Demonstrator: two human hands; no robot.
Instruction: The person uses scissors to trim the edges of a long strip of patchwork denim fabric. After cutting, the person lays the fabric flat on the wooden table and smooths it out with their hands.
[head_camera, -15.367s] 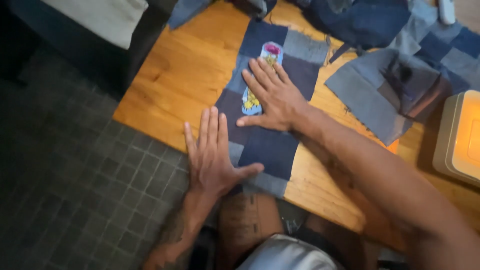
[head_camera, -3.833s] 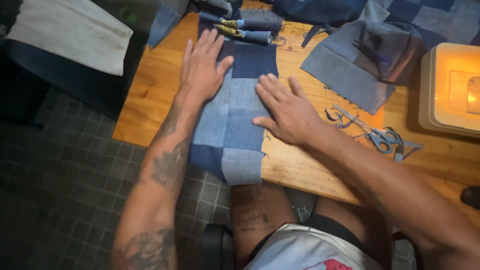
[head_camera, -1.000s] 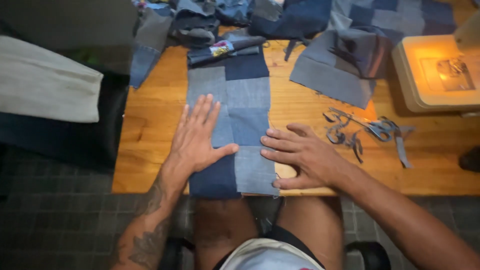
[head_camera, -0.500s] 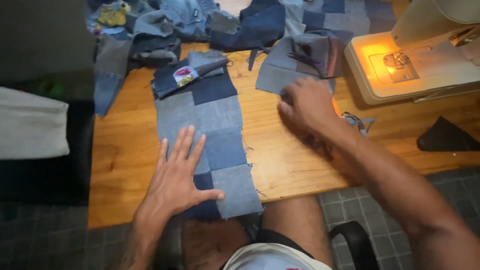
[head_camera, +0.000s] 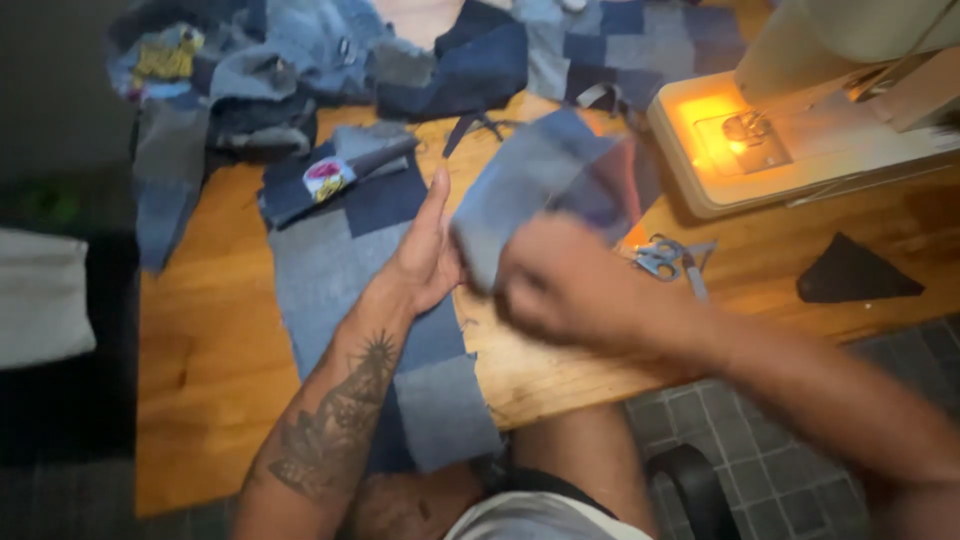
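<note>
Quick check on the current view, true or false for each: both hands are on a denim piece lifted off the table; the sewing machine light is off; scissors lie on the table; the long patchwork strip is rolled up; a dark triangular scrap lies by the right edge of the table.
1. Both hands are on a lifted denim piece: true. The left hand and the blurred right hand meet at the grey-blue denim piece, raised above the table.
2. The sewing machine light is off: false. Its bed glows yellow.
3. Scissors lie on the table: true.
4. The patchwork strip is rolled up: false. It lies flat, hanging over the near edge.
5. A dark triangular scrap lies by the right edge: true.
</note>
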